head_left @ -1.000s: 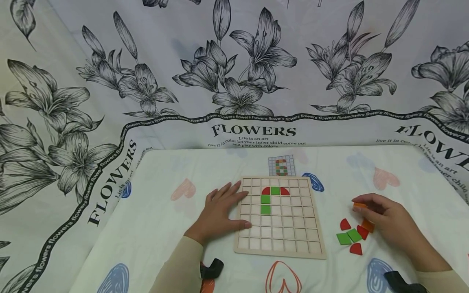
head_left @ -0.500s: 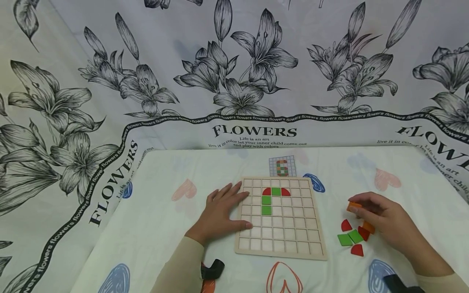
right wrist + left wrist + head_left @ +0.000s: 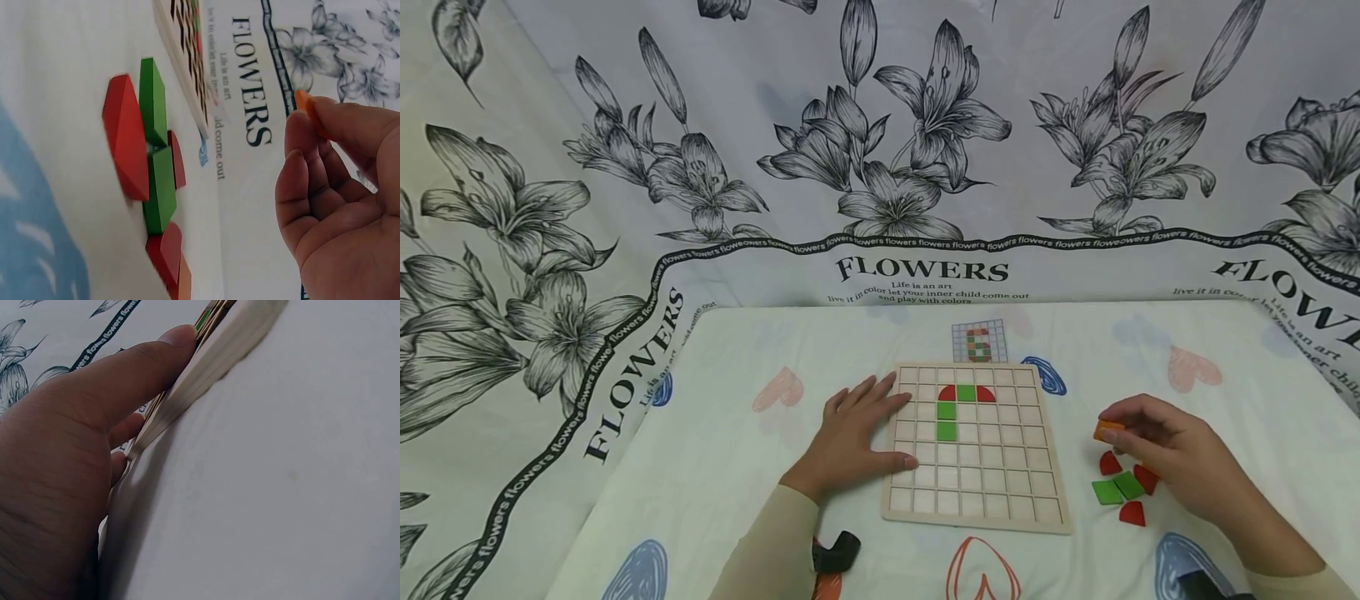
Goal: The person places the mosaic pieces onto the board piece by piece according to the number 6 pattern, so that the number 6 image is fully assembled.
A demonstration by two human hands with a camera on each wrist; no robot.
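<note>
A wooden grid board (image 3: 1000,483) lies flat on the table, with red quarter-round tiles and green square tiles set in its upper left cells. On the board's left edge rests my left hand (image 3: 850,437), its fingers spread and straight, the thumb on the rim. My right hand (image 3: 1183,454) pinches an orange tile (image 3: 1107,430) between thumb and fingertips, raised off the cloth in the right wrist view. Below that hand lie loose green square tiles (image 3: 1107,492) and red rounded tiles (image 3: 1132,513). Another orange tile (image 3: 185,281) shows partly in the right wrist view.
A small printed pattern card (image 3: 979,340) lies just behind the board. The table wears a white cloth (image 3: 715,367) printed with hearts. A flower-printed curtain (image 3: 895,167) hangs behind the table.
My right hand has shifted left with the pinched orange tile, away from the second orange tile, which it now hides in the head view. My left hand stays on the board.
</note>
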